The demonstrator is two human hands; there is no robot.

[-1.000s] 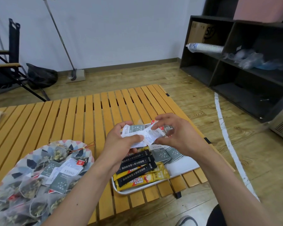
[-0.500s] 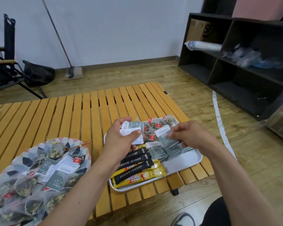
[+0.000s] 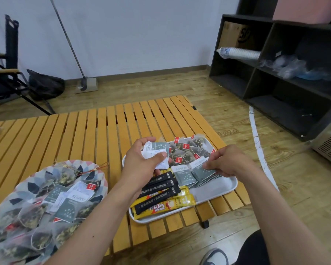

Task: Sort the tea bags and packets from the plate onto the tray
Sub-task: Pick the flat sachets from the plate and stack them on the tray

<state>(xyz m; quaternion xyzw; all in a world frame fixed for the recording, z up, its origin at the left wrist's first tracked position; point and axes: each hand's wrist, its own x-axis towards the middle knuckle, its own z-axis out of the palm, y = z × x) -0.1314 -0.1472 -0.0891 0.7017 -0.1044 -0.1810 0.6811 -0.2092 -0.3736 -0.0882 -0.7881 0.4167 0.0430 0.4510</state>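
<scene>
Tray (image 3: 230,190) holds tea bags (image 3: 183,151), coffee sticks (image 3: 161,185); left grip (image 3: 142,162) pinches packets (image 3: 158,147), right grip (image 3: 227,161) pinches a sachet (image 3: 201,172).

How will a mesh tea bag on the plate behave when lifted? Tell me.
Probably floppy: the mesh tea bags on the plate sag in a loose heap. Likely light, being thin net around dried flowers. Their strings may snag neighbours.
</scene>
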